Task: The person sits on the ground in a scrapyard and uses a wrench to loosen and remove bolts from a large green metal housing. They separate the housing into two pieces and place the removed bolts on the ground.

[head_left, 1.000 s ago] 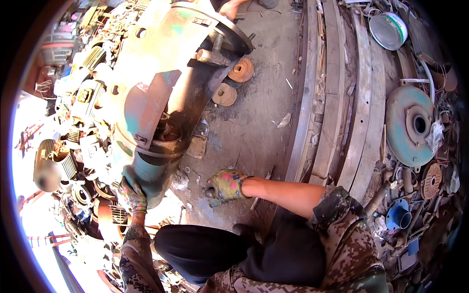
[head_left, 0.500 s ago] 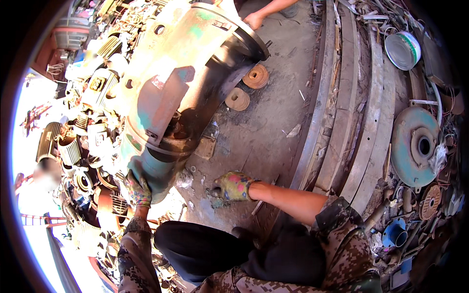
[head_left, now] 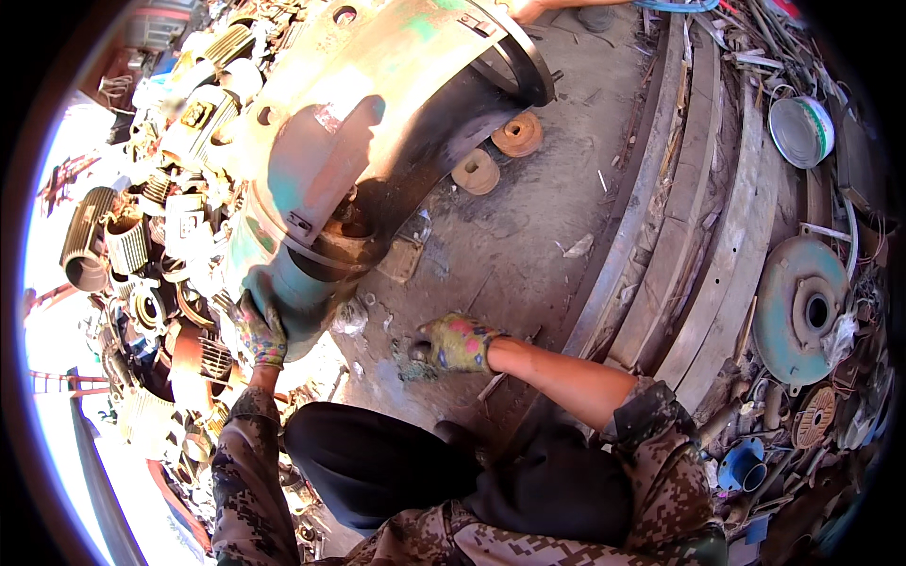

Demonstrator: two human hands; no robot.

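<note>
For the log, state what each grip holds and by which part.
The left grip rests against the near end of the metal housing, not wrapped around it. The right grip is curled; whether it holds anything cannot be told.

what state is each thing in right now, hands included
metal cylinder, lying on its side, paint worn, side gaping open
left hand, gloved, resting on the cylinder's green near end
right hand, gloved, fingers curled, grip unclear
orange-brown disc, on the ground
tan disc, on the ground
green round cover, paint worn, centre hole open

L head cam, wide fisheye, looks down, fairly nr.
</note>
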